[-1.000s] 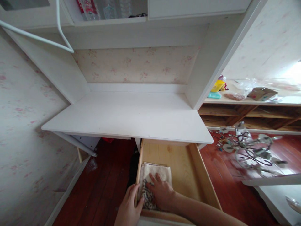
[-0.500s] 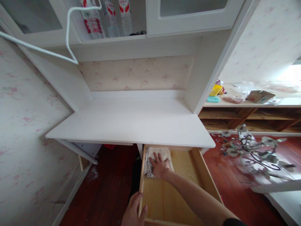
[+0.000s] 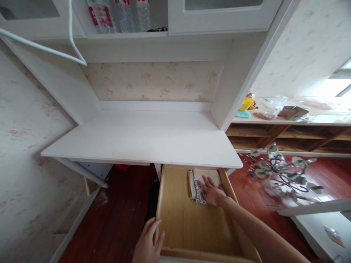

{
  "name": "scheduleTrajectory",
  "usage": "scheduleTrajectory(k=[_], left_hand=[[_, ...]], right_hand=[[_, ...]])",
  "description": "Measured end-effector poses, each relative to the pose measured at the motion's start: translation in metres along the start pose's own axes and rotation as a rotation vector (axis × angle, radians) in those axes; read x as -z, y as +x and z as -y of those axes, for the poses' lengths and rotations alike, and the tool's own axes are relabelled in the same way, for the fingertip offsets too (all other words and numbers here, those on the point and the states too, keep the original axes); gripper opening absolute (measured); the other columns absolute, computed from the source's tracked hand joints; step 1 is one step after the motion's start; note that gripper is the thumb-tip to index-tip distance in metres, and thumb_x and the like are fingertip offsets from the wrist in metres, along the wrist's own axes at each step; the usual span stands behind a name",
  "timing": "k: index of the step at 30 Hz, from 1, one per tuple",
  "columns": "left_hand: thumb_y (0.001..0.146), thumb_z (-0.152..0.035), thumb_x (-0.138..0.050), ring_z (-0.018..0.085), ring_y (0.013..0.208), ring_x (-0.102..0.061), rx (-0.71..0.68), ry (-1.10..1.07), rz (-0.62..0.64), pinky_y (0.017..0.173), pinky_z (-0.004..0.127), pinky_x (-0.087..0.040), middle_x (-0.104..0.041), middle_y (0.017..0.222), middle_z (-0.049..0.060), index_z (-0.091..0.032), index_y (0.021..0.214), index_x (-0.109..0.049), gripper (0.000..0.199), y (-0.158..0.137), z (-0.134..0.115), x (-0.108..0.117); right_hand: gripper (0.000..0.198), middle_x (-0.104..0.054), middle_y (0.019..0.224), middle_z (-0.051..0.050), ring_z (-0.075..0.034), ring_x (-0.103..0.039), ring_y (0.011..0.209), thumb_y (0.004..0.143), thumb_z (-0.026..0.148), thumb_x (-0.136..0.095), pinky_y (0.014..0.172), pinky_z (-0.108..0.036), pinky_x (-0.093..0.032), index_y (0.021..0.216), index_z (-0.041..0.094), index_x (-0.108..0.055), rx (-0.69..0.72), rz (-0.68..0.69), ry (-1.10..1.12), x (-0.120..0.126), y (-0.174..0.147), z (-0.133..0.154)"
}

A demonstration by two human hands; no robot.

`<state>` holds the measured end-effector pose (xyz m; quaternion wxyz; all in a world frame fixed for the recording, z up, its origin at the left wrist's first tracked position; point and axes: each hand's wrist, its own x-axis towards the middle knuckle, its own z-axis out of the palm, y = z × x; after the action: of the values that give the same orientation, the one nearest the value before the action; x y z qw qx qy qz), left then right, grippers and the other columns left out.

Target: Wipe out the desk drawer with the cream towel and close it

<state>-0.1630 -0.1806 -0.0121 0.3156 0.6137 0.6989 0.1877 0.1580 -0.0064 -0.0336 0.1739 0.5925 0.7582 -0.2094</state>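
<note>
- Our right hand (image 3: 212, 191) lies flat on a folded cream cloth (image 3: 207, 175), its fingers (image 3: 203, 182) slightly spread and touching the fabric from above rather than pinching it.
- We see the cloth inside the pulled-out wooden drawer (image 3: 186, 223), toward the back and near the right wall; a dark pattern shows on its front left part.
- Our left hand (image 3: 146, 243) grips the drawer's left wall near the front corner, fingers bent over the rim and thumb on the inner side; how tightly, we cannot tell.
- The right palm hides part of the cloth, and our forearm covers some of the drawer's right wall.
- The drawer's back end passes under the white surface (image 3: 142, 135); the picture's lower edge cuts off our left wrist.
- Above, we see plastic bottles (image 3: 126, 18) with their tops cropped; a small dark object (image 3: 157, 29) beside them is hard to make out.
</note>
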Motion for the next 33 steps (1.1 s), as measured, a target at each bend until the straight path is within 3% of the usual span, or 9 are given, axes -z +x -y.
scheduleTrajectory(k=[4, 11, 15, 18, 22, 26, 30, 33], left_hand=[[0.086, -0.043, -0.040, 0.021, 0.122, -0.053, 0.005, 0.003, -0.007, 0.104, 0.036, -0.042, -0.055, 0.131, 0.010, -0.020, 0.118, -0.061, 0.045, -0.002, -0.003, 0.001], [0.086, -0.045, -0.040, 0.023, 0.120, -0.055, -0.010, -0.007, -0.021, 0.103, 0.039, -0.044, -0.056, 0.129, 0.013, -0.018, 0.117, -0.061, 0.046, -0.001, 0.000, -0.002], [0.086, -0.045, -0.042, 0.023, 0.116, -0.057, -0.044, -0.002, -0.040, 0.101, 0.038, -0.046, -0.058, 0.126, 0.012, -0.019, 0.115, -0.063, 0.044, 0.001, 0.002, -0.003], [0.086, -0.045, -0.042, 0.023, 0.116, -0.058, -0.061, 0.012, -0.050, 0.100, 0.038, -0.047, -0.058, 0.125, 0.013, -0.019, 0.114, -0.063, 0.044, 0.002, 0.003, -0.003], [0.086, -0.044, -0.042, 0.022, 0.115, -0.058, -0.068, 0.019, -0.061, 0.099, 0.037, -0.047, -0.059, 0.124, 0.013, -0.018, 0.114, -0.063, 0.044, 0.002, 0.003, -0.004], [0.085, -0.044, -0.043, 0.023, 0.115, -0.058, -0.054, 0.016, -0.083, 0.099, 0.037, -0.048, -0.060, 0.123, 0.012, -0.019, 0.113, -0.064, 0.043, 0.001, 0.002, -0.005], [0.084, -0.042, -0.045, 0.023, 0.115, -0.058, -0.035, 0.005, -0.089, 0.099, 0.038, -0.047, -0.061, 0.123, 0.011, -0.020, 0.112, -0.065, 0.041, 0.000, 0.000, -0.003], [0.084, -0.041, -0.045, 0.023, 0.116, -0.058, -0.020, -0.009, -0.066, 0.100, 0.038, -0.046, -0.060, 0.124, 0.011, -0.020, 0.111, -0.066, 0.040, -0.001, -0.001, 0.000]], right_hand=[[0.077, -0.003, 0.159, -0.007, -0.038, -0.003, 0.142, 0.078, 0.020, -0.046, 0.098, -0.071, -0.026, 0.149, 0.032, -0.020, 0.017, 0.039, 0.057, 0.003, -0.013, -0.001], [0.083, -0.020, 0.156, -0.010, -0.034, -0.008, 0.143, 0.066, 0.017, -0.059, 0.114, -0.052, -0.019, 0.145, 0.024, -0.036, 0.278, 0.094, 0.141, -0.027, -0.071, -0.005], [0.089, -0.013, 0.158, -0.007, -0.038, -0.013, 0.141, 0.059, 0.013, -0.064, 0.112, -0.053, -0.025, 0.143, 0.031, -0.038, 0.272, 0.131, 0.231, -0.050, -0.105, -0.007], [0.089, -0.012, 0.158, -0.006, -0.040, -0.013, 0.141, 0.059, 0.013, -0.066, 0.110, -0.054, -0.029, 0.141, 0.034, -0.040, 0.242, 0.131, 0.241, -0.052, -0.116, 0.003], [0.081, -0.015, 0.158, -0.004, -0.040, -0.017, 0.140, 0.065, 0.021, -0.069, 0.104, -0.056, -0.036, 0.139, 0.038, -0.042, 0.181, 0.111, 0.166, -0.036, -0.107, 0.035], [0.080, -0.013, 0.158, -0.005, -0.042, -0.016, 0.140, 0.069, 0.033, -0.071, 0.096, -0.061, -0.040, 0.141, 0.043, -0.037, 0.210, 0.096, 0.071, -0.030, -0.085, 0.087], [0.074, -0.013, 0.158, -0.010, -0.044, -0.016, 0.139, 0.077, 0.052, -0.062, 0.091, -0.067, -0.037, 0.144, 0.040, -0.031, 0.290, 0.005, 0.024, -0.044, -0.064, 0.142], [0.076, -0.011, 0.158, -0.012, -0.049, -0.013, 0.138, 0.079, 0.063, -0.051, 0.083, -0.073, -0.037, 0.146, 0.037, -0.027, 0.297, -0.044, -0.012, -0.061, -0.051, 0.167]])
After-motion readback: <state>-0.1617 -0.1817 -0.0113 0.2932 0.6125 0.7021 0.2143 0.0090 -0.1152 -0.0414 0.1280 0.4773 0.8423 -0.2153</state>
